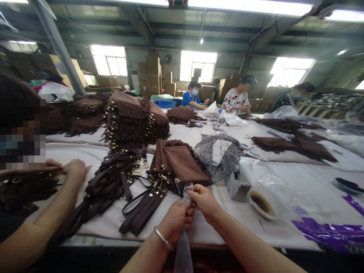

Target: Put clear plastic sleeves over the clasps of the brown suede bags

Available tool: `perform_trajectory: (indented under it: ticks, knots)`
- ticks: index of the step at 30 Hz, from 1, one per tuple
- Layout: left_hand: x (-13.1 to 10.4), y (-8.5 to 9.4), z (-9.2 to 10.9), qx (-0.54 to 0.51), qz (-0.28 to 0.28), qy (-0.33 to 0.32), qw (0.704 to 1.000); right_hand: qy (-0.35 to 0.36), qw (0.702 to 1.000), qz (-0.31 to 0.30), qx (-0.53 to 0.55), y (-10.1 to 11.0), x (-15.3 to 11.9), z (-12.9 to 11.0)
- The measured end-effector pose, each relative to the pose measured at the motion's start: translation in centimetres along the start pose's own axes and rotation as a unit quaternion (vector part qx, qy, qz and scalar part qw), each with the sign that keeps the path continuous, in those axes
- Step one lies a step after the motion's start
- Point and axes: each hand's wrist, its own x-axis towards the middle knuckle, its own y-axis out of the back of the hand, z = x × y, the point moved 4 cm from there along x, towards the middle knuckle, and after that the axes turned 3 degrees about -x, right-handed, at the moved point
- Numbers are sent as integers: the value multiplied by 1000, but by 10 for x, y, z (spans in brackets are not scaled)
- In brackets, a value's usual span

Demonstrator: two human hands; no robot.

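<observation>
At near edge of table [96, 224], left hand [178, 217] clenched round translucent plastic [183, 253], right hand [205, 201] pinching its top, perhaps to steady limp film. Plastic hangs below fist. Brown pouches [186, 163] stacked just beyond; dark straps [142, 214] alongside, presumably for easy reach.

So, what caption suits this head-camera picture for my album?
Left hand and right hand grip translucent plastic near brown zippered pouches and dark brown straps.

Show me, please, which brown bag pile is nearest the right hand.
The flat brown zippered pouches beyond the right hand; the tall brown fringed stack sits farther back.
</observation>
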Motion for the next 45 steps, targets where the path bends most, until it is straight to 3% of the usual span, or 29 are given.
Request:
perform_trajectory:
  ticks: [6, 11, 15, 21, 25, 31, 35, 39, 45]
  knots:
    - [-5, -1, 0, 61, 23, -9, 998, -44, 998, -43, 22, -3, -4, 9]
    - [-6, -5, -7, 74, 30, -9, 997, -33, 999, 3, 41, 0, 15, 16]
    - [-6, -5, -5, 58, 30, -22, 998, -49, 995, -4, 90, 3, 24, 13]
    - [-10, -4, -2, 53, 31, -20, 998, -90, 981, -54, 165, 9, 0, 9]
    - [-9, -6, -8, 55, 22, -26, 998, -130, 977, -104, 132, 1, -20, 19]
    - [-8, -13, -15, 68, -2, -11, 998, -79, 994, 10, 81, 4, -2, 18]
    - [-10, -12, -12, 7, -6, -9, 1000, -86, 992, 12, 93, 7, 8, 18]
    - [-9, -6, -16, -58, -5, 52, 997, -95, 991, 10, 96, 7, 8, 20]
    - [-8, -4, -11, -33, -4, 29, 999, -77, 995, -29, 64, 13, 9, 9]
